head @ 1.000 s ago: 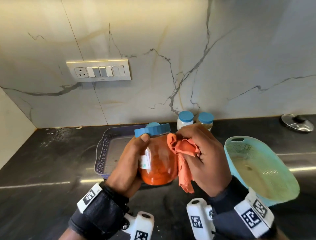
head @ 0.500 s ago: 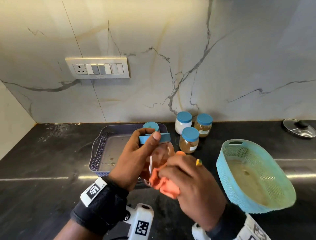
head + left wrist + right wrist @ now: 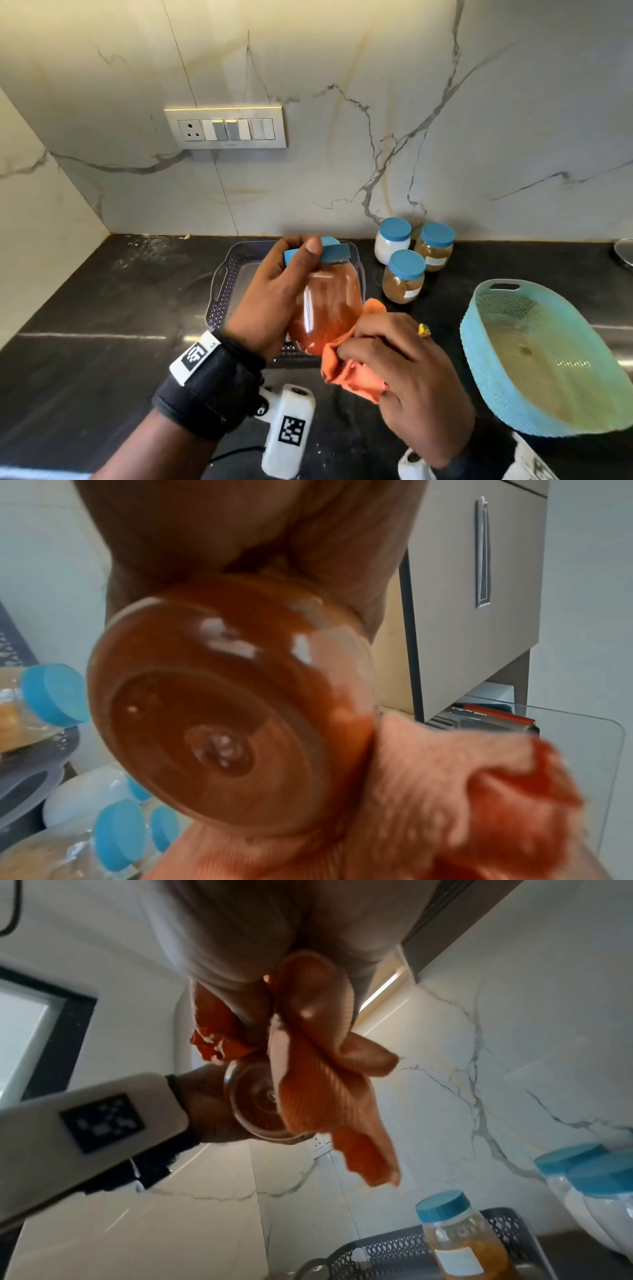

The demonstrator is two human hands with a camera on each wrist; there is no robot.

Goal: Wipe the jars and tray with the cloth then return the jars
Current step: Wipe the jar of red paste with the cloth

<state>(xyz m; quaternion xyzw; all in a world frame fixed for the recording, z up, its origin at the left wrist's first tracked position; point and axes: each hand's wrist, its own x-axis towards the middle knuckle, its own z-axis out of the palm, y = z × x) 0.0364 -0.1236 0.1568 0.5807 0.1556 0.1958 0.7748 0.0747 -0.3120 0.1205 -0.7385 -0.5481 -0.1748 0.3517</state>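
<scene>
My left hand (image 3: 274, 301) grips a clear jar of orange-red powder (image 3: 327, 305) by its blue lid and neck, tilted, in the air over the purple tray (image 3: 219, 298). Its round base (image 3: 219, 718) faces the left wrist camera. My right hand (image 3: 404, 373) holds a bunched orange cloth (image 3: 352, 373) against the jar's lower right side. The cloth (image 3: 308, 1056) hangs from my right fingers beside the jar base (image 3: 255, 1102). Three more blue-lidded jars stand on the counter right of the tray: a white one (image 3: 392, 240) and two brown ones (image 3: 435, 246) (image 3: 404, 277).
A turquoise basket (image 3: 541, 359) sits on the black counter at the right, close to my right wrist. A glass pot lid (image 3: 625, 253) lies at the far right edge. The marble wall with a switch panel (image 3: 226, 128) stands behind.
The cloth went from the jar's upper side down to its lower right side and base. The jar rose and tilted, and my left grip shifted up onto the lid and neck.
</scene>
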